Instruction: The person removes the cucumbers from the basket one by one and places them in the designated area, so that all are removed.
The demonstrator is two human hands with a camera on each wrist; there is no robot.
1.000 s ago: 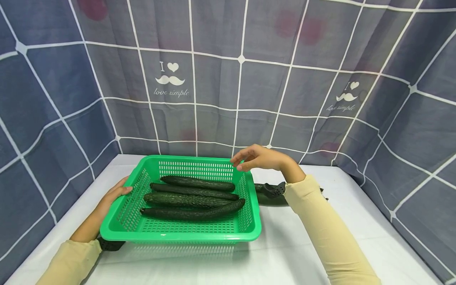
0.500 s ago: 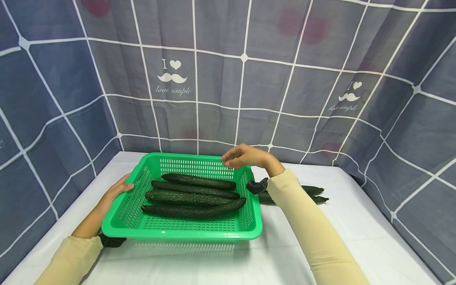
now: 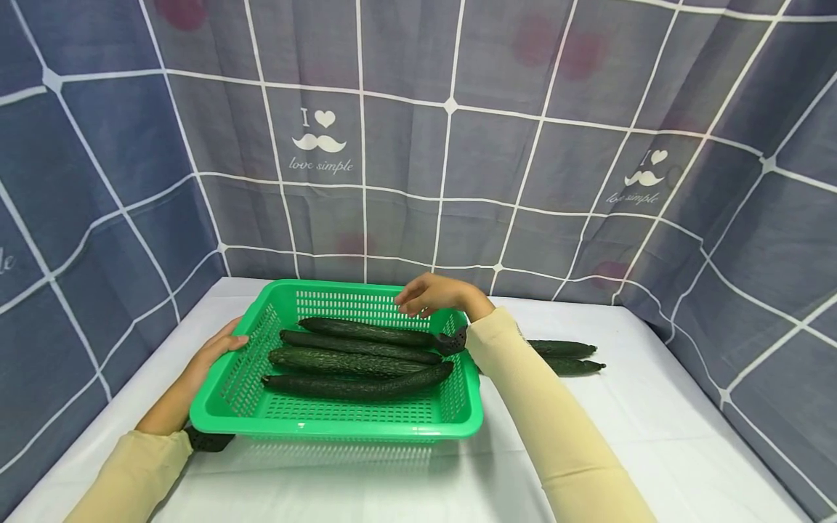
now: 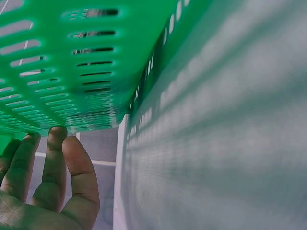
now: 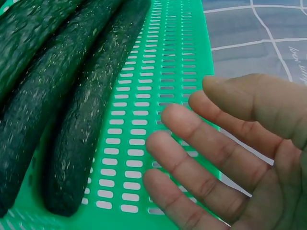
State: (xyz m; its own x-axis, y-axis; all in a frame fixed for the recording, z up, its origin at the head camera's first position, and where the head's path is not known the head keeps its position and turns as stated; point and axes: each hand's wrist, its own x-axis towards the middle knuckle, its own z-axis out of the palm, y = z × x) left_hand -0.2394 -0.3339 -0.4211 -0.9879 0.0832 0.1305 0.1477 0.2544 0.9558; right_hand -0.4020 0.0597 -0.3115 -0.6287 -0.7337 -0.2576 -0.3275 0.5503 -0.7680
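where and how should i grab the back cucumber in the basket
Probably at mid-length, from above, with the right hand, which is nearest. The back cucumber is long and fairly straight, lying crosswise; the basket is open on top, and the next cucumber lies close in front, seemingly leaving more finger room behind.

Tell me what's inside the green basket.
Four cucumbers lie side by side in the green basket; what lies directly beneath them is covered and cannot be seen.
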